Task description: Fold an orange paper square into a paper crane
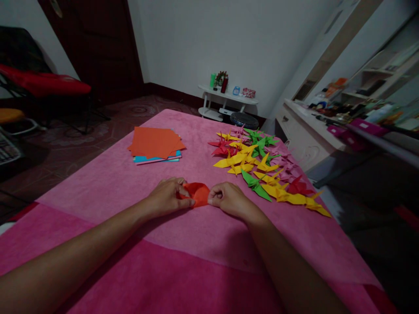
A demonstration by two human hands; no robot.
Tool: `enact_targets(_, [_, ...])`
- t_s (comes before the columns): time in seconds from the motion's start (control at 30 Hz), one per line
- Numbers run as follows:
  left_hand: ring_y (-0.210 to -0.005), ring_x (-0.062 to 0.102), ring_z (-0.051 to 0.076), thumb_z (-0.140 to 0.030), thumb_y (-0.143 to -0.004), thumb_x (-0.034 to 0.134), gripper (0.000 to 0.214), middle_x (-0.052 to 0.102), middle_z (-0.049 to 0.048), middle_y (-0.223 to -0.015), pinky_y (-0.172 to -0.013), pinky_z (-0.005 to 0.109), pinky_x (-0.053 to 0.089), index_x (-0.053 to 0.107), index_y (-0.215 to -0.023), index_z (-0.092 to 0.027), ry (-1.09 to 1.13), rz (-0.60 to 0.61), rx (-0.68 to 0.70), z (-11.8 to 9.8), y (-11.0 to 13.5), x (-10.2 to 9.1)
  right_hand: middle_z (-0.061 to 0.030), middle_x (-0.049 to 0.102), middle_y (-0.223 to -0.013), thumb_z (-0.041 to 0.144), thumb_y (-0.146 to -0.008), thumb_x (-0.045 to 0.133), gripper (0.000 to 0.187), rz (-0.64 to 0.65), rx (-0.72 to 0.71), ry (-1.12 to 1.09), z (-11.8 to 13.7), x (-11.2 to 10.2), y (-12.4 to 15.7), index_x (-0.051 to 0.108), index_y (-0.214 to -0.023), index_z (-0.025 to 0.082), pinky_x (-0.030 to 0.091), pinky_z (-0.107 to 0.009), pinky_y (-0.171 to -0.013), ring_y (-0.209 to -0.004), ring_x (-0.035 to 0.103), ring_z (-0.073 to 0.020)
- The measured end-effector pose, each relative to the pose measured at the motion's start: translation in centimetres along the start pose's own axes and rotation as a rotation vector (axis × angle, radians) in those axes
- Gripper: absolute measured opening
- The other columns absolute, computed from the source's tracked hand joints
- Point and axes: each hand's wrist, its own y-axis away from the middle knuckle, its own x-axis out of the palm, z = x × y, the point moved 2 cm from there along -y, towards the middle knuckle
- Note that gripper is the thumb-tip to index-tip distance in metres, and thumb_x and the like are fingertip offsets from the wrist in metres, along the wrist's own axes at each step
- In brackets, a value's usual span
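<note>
A partly folded piece of orange origami paper [200, 194] lies between my two hands over the middle of the table. My left hand [170, 195] grips its left side, with the thumb along the near edge and the fingers behind it. At the right edge, my right hand [226, 198] pinches the paper between thumb and curled fingers. Some of the paper's folds are hidden behind the left fingers. Beyond my left hand sits a stack of square paper sheets [153, 141], orange on top with blue and pink below. Folded paper cranes [242, 158] in yellow, green, red and pink are gathered to the right.
A pink cloth [196, 244] covers the table. Against the far wall stands a low white shelf [229, 95] with small items, a round black object [244, 119] before it. A cluttered white dresser [304, 131] is at right, a red folding chair [46, 85] at left.
</note>
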Motion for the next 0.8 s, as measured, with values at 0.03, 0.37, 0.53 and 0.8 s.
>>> enact_targets(0.03, [-0.075,0.048,0.017,-0.050,-0.078,0.062,0.033,0.055,0.0029,-0.073,-0.069,0.026,0.034,0.076,-0.070,-0.022,-0.011,-0.005,0.002,-0.1,0.0,0.0,0.0015,0.066,-0.065,0.022,-0.071,0.063,0.008,-0.007,0.002,0.007,0.0,0.1,0.0,0.070,-0.069,0.020,0.035,-0.022,-0.056,-0.062,0.057,-0.0124])
enact_targets(0.37, [-0.075,0.050,0.016,-0.043,-0.078,0.061,0.033,0.056,0.0022,-0.074,-0.066,0.025,0.034,0.068,-0.058,-0.018,-0.017,-0.029,-0.024,-1.0,0.1,-0.2,0.0006,0.069,-0.068,0.017,-0.071,0.061,0.010,-0.027,0.061,0.164,0.8,0.5,-0.2,0.069,-0.068,0.022,0.033,-0.026,-0.060,-0.060,0.058,-0.0127])
enact_targets(0.53, [-0.069,0.052,0.015,-0.042,-0.075,0.063,0.027,0.057,0.0011,-0.072,-0.061,0.024,0.036,0.063,-0.067,-0.016,0.016,-0.050,-0.077,-1.1,0.2,-0.3,0.0018,0.067,-0.068,0.022,-0.072,0.067,0.005,-0.103,0.043,0.282,1.6,0.7,0.3,0.065,-0.068,0.022,0.029,-0.027,-0.062,-0.063,0.055,-0.0130])
enact_targets(0.8, [-0.069,0.057,0.016,-0.044,-0.070,0.066,0.030,0.063,0.0014,-0.075,-0.059,0.023,0.039,0.056,-0.079,-0.017,0.090,-0.067,-0.142,-0.3,0.2,0.1,0.0017,0.063,-0.079,0.003,-0.072,0.062,0.020,-0.246,-0.154,0.378,3.3,1.8,1.4,0.059,-0.077,0.022,0.027,-0.030,-0.067,-0.075,0.055,-0.0150])
